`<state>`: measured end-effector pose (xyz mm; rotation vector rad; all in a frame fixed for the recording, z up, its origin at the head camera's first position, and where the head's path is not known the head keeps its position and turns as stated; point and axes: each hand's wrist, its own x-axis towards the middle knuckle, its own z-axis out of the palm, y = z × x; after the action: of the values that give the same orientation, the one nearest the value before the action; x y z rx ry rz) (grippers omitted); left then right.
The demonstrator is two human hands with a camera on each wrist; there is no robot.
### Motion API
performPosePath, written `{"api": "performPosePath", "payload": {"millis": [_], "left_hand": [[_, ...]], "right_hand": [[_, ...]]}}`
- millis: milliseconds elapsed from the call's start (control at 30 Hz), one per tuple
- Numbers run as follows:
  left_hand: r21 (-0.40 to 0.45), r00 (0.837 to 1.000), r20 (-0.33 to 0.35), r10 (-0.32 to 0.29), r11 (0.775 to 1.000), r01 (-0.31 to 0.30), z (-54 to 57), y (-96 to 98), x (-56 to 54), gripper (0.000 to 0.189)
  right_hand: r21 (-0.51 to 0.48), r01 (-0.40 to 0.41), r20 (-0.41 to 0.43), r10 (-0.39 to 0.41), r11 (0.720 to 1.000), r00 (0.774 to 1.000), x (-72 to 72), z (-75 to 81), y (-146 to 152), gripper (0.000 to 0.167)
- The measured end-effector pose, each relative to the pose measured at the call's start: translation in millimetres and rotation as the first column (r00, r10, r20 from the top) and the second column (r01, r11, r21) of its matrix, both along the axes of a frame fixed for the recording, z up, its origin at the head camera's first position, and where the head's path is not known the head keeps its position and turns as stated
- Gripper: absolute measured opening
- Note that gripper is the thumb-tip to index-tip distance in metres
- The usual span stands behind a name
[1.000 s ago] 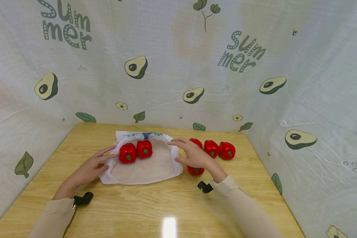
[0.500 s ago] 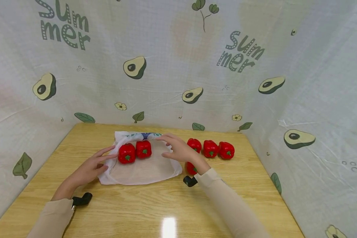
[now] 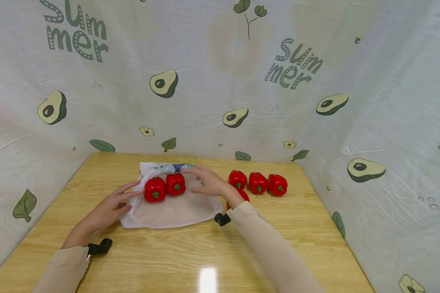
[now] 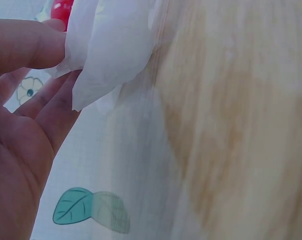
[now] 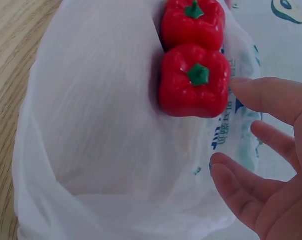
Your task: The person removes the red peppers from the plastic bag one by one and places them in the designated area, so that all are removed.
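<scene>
A white plastic bag with a printed back edge lies with its mouth spread open. Two red bell peppers, one on the left and one on the right, sit inside it, green stems showing. My left hand holds the bag's left rim; in the left wrist view the white film passes between thumb and fingers. My right hand hovers over the bag's back right part, holding nothing. In the right wrist view its fingers are spread and a fingertip lies close beside the nearer pepper.
Right of the bag stand several more red bell peppers, including one at the row's right end; another is partly hidden behind my right wrist. The wooden table backs onto a patterned cloth.
My right hand has moved left from the bag's right rim, over the opening, closer to the peppers inside. The left hand keeps its place at the left rim.
</scene>
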<state>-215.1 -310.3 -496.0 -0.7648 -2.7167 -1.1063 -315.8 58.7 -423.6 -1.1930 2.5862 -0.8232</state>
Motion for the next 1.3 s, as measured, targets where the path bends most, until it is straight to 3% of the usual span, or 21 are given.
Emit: {"api": "performPosePath", "payload": {"millis": [600,967,1300], "left_hand": [[0.003,1.000,0.002,-0.001,1.000,0.001,0.8,-0.3,0.9,0.055],[-0.001,0.998,-0.058,-0.016,1.000,0.016,-3.9,-1.1,-0.6,0.055],[0.004,0.999,-0.045,-0.015,1.000,0.015,-2.4,-1.8,-0.5,0.056]], "right_hand": [[-0.022,-0.011,0.080,0.012,1.000,0.997,-12.7,-8.3,-28.0,0.065],[0.056,0.004,0.025,-0.006,0.998,1.000,-16.5,-14.0,-42.0,0.066],[0.060,0.024,-0.010,-0.024,0.998,1.000,-16.5,-21.3,-49.5,0.059]]}}
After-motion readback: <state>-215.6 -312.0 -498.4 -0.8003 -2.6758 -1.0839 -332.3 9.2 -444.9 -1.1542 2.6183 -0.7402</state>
